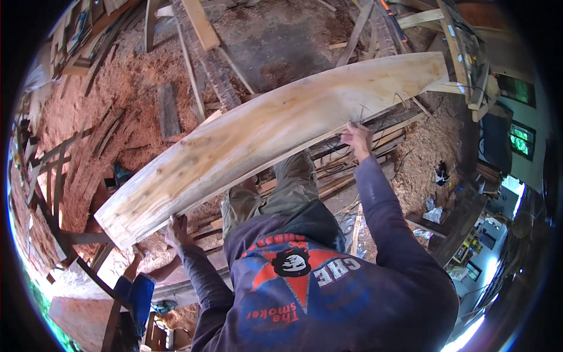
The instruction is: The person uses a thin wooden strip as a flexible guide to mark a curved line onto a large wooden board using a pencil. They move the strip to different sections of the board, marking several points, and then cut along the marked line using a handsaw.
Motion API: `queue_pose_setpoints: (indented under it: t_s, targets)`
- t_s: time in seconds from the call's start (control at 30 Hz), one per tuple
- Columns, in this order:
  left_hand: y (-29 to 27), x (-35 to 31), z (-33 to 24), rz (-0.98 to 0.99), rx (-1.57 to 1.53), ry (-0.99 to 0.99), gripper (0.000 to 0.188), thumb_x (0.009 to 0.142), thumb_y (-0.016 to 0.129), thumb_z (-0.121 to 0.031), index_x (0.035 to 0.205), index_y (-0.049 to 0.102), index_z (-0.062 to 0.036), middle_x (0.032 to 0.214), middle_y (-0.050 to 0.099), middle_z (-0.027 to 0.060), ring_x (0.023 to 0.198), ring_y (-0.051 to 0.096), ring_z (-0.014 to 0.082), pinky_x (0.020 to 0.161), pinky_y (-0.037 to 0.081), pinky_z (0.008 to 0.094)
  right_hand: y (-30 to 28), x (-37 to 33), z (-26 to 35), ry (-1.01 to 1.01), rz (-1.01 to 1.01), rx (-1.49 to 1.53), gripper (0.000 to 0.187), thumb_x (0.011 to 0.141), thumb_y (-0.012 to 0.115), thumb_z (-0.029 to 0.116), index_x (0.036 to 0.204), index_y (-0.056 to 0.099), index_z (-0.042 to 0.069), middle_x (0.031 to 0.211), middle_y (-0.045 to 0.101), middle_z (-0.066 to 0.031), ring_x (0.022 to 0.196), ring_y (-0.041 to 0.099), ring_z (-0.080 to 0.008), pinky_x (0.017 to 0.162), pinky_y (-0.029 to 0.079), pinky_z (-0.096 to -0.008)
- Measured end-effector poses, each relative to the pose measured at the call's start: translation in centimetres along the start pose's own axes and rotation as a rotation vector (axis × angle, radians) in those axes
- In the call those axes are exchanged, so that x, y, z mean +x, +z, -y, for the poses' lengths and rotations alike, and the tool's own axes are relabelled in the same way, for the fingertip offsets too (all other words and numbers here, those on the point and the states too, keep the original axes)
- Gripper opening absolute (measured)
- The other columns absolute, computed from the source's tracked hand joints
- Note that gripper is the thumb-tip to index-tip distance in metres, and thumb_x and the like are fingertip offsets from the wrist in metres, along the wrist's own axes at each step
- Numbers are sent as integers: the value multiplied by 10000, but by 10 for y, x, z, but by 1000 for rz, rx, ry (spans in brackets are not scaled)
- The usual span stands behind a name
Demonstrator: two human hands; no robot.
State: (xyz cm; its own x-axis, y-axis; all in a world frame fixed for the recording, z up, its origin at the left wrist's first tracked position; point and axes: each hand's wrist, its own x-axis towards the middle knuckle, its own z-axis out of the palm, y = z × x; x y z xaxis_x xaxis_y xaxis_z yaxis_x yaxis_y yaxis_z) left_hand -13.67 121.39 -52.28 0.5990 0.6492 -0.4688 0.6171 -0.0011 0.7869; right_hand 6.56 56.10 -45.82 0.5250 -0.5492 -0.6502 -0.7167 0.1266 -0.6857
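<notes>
A wide, pale wooden plank with brownish grain streaks spans the view in front of my body, slanting from lower left to upper right. My left hand grips its near edge close to the left end, with the fingers partly hidden at the board. Farther right, my right hand holds the same near edge, thumb and fingers closed at the rim. The plank's broad face is turned up toward me. What bears it from below is mostly hidden.
Reddish wood shavings cover the ground at left, with scrap sticks among them. Lighter shavings lie at right. Long boards are stacked under the plank's near side. A dark wooden bench stands right; something blue sits lower left.
</notes>
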Motion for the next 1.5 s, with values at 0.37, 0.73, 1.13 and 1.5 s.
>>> queue_pose_setpoints:
  t_s: [0.37, 0.73, 1.13, 1.5]
  targets:
    - [30, -14, -18, -91, -581, -252, 435, 949, 582, -160, 1287, 469, 90, 1234, 540, 162, 1115, 543, 274, 910, 538, 403, -15, 12, -14, 149, 145, 164, 409, 930, 638, 279, 1207, 522, 2, 1172, 583, -176, 986, 644, -313, 844, 550, -482]
    - [28, -8, -8, -75, 32, 64, 261, 899, 659, -114, 1081, 627, 71, 1028, 637, 168, 832, 630, 265, 773, 555, 430, 22, 37, -43, -6, 132, 406, 317, 1007, 487, 294, 1179, 537, 33, 1102, 623, -111, 991, 617, -260, 857, 538, -441]
    - [-77, 60, 30, -283, -1127, -158, 352, 937, 574, -110, 1274, 503, -38, 1188, 590, 104, 1092, 572, 263, 932, 506, 428, 17, 41, -45, 52, 220, 451, 375, 1004, 495, 314, 1237, 515, 22, 1233, 590, -125, 1172, 550, -283, 1023, 454, -474]
    - [61, 64, -45, -246, -836, -199, 324, 953, 582, -230, 1223, 511, -67, 1123, 620, 95, 981, 618, 275, 860, 540, 436, -53, 155, 7, -25, 154, 400, 426, 1012, 462, 352, 1267, 481, 11, 1280, 537, -147, 1188, 515, -280, 1034, 435, -457]
